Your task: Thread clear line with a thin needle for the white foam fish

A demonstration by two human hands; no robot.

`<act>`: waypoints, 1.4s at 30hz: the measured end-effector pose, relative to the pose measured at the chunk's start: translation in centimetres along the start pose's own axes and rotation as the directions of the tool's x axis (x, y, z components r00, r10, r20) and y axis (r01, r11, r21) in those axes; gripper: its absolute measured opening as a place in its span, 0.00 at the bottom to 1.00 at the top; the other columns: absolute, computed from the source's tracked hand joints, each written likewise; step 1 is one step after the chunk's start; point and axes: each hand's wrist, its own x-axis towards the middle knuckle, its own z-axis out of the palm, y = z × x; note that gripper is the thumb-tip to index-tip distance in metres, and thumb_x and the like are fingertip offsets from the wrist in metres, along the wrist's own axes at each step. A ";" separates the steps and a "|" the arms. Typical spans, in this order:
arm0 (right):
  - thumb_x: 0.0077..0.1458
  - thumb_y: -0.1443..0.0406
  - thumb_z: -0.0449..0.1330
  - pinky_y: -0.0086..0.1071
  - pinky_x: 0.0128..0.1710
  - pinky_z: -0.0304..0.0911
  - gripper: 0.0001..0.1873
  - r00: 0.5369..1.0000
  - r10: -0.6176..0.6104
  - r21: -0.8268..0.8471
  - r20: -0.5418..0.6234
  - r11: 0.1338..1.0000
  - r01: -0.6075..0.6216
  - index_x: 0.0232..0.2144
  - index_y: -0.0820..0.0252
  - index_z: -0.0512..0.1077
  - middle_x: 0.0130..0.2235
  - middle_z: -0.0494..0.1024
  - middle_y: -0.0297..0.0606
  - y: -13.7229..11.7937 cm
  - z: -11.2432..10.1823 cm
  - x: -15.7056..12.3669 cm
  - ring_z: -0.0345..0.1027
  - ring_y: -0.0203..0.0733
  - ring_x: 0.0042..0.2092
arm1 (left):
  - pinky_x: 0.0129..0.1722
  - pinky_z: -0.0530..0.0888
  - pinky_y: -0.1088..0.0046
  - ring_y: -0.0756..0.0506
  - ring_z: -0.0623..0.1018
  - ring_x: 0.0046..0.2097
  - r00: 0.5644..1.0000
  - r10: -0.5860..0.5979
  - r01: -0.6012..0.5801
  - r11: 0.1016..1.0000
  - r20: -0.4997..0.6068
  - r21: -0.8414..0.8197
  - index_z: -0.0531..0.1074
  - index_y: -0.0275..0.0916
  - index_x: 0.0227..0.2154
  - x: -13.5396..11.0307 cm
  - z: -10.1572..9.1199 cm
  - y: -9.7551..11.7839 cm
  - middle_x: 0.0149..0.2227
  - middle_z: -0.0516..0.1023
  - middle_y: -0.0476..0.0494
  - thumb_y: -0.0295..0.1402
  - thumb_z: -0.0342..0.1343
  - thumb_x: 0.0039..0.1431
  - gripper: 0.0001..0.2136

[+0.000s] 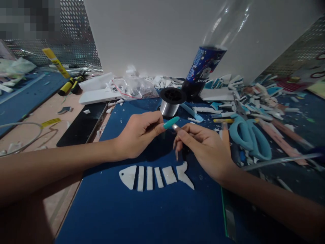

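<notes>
My left hand (139, 134) pinches a small teal cap (171, 122) between thumb and fingers. My right hand (203, 147) is closed around a slim tool whose metal tip (175, 127) pokes out just under the cap; the tool's body is hidden in the fist. Both hands hover over a blue cutting mat (127, 210). Below them on the mat lies a white fish shape (156, 177) cut into several slices, head at the left, tail at the right.
A spool of thin wire (171, 101) and an empty Pepsi bottle (205, 67) stand behind the hands. Teal scissors (250, 135) lie to the right among blue and white foam scraps (256, 93). White boards (98, 91), a plastic bag and yellow-handled tools (69, 85) sit at back left.
</notes>
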 end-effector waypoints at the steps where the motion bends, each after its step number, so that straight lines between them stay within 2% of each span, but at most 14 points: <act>1: 0.58 0.63 0.54 0.24 0.20 0.64 0.15 1.000 0.009 -0.010 0.010 1.000 -0.009 0.20 0.61 0.67 0.20 0.69 0.31 0.0 0.0 0.0 0.65 0.30 0.20 | 0.23 0.58 0.77 0.54 0.60 0.24 0.996 0.086 -0.081 0.989 -0.032 0.123 0.60 0.37 0.21 0.0 -0.3 0.1 0.20 0.60 0.53 0.31 0.47 0.61 0.12; 4: 0.59 0.63 0.54 0.24 0.23 0.63 0.17 0.999 0.024 -0.053 0.036 0.998 -0.022 0.20 0.60 0.66 0.20 0.68 0.30 0.0 -0.1 0.0 0.64 0.30 0.21 | 0.26 0.59 0.74 0.51 0.62 0.26 0.951 0.308 -0.276 0.885 -0.029 0.375 0.61 0.38 0.22 0.3 -1.1 0.5 0.20 0.65 0.50 0.28 0.45 0.61 0.11; 6: 0.59 0.62 0.54 0.25 0.24 0.62 0.17 0.998 0.028 -0.054 0.050 0.998 -0.026 0.20 0.60 0.66 0.20 0.67 0.30 0.0 -0.1 0.0 0.64 0.30 0.21 | 0.27 0.59 0.73 0.50 0.63 0.27 0.932 0.363 -0.326 0.840 -0.005 0.434 0.61 0.38 0.22 0.5 -1.6 0.9 0.21 0.68 0.49 0.27 0.44 0.61 0.11; 9: 0.61 0.59 0.50 0.28 0.27 0.64 0.18 0.997 0.007 0.021 0.071 1.000 -0.009 0.23 0.59 0.68 0.24 0.70 0.33 0.1 -0.1 0.0 0.67 0.34 0.25 | 0.27 0.59 0.73 0.50 0.62 0.26 0.931 0.365 -0.324 0.824 0.002 0.465 0.60 0.38 0.22 0.7 -1.7 1.5 0.20 0.68 0.49 0.25 0.44 0.60 0.11; 13: 0.63 0.53 0.43 0.33 0.40 0.66 0.23 0.981 -0.090 0.150 0.172 0.987 0.065 0.28 0.57 0.72 0.30 0.75 0.37 0.7 -0.3 0.0 0.70 0.38 0.35 | 0.27 0.58 0.73 0.50 0.62 0.26 0.928 0.371 -0.343 0.812 0.035 0.473 0.60 0.38 0.22 0.6 -1.4 1.7 0.19 0.66 0.50 0.26 0.44 0.61 0.12; 17: 0.62 0.49 0.36 0.34 0.44 0.64 0.30 0.970 -0.127 0.170 0.208 0.981 0.092 0.31 0.53 0.74 0.32 0.76 0.36 0.9 -0.6 0.0 0.70 0.38 0.36 | 0.27 0.59 0.74 0.51 0.61 0.26 0.927 0.373 -0.344 0.821 0.030 0.456 0.59 0.38 0.23 0.3 -0.8 1.2 0.20 0.66 0.51 0.26 0.44 0.62 0.11; 19: 0.61 0.48 0.37 0.34 0.46 0.64 0.30 0.971 -0.119 0.170 0.209 0.982 0.084 0.32 0.53 0.74 0.31 0.76 0.36 0.7 -0.6 0.0 0.71 0.38 0.36 | 0.27 0.59 0.75 0.51 0.63 0.26 0.936 0.350 -0.323 0.833 0.023 0.448 0.59 0.38 0.23 0.1 -0.5 0.8 0.21 0.66 0.51 0.25 0.45 0.61 0.10; 26: 0.60 0.53 0.49 0.29 0.35 0.67 0.20 0.987 -0.019 0.276 0.161 0.961 -0.027 0.27 0.59 0.71 0.26 0.74 0.34 0.7 -0.4 0.1 0.70 0.34 0.29 | 0.25 0.59 0.77 0.52 0.63 0.25 0.957 0.282 -0.275 0.820 0.063 0.502 0.58 0.38 0.23 0.0 0.1 0.1 0.20 0.63 0.52 0.25 0.45 0.60 0.10; 33: 0.61 0.60 0.51 0.26 0.27 0.64 0.15 0.990 -0.010 0.215 0.142 0.976 -0.021 0.26 0.61 0.70 0.24 0.72 0.32 0.7 -0.3 0.3 0.67 0.31 0.25 | 0.24 0.59 0.76 0.52 0.61 0.24 0.960 0.278 -0.263 0.835 0.044 0.483 0.58 0.38 0.24 -0.3 0.3 -0.2 0.21 0.62 0.52 0.27 0.44 0.61 0.10; 37: 0.58 0.63 0.56 0.24 0.29 0.64 0.13 0.986 -0.038 0.167 0.164 0.986 0.010 0.23 0.61 0.68 0.23 0.71 0.31 0.7 -0.4 0.4 0.67 0.30 0.26 | 0.25 0.60 0.76 0.52 0.61 0.23 0.968 0.245 -0.238 0.857 0.044 0.458 0.57 0.39 0.23 -0.2 0.3 -0.1 0.20 0.62 0.52 0.27 0.44 0.60 0.10; 42: 0.60 0.61 0.52 0.25 0.24 0.64 0.16 0.990 -0.022 0.177 0.138 0.984 -0.003 0.22 0.61 0.68 0.23 0.69 0.31 0.6 -0.4 0.3 0.64 0.30 0.23 | 0.23 0.59 0.77 0.53 0.61 0.22 0.978 0.201 -0.210 0.910 0.063 0.358 0.56 0.39 0.22 -0.1 0.0 0.1 0.19 0.61 0.53 0.27 0.43 0.61 0.11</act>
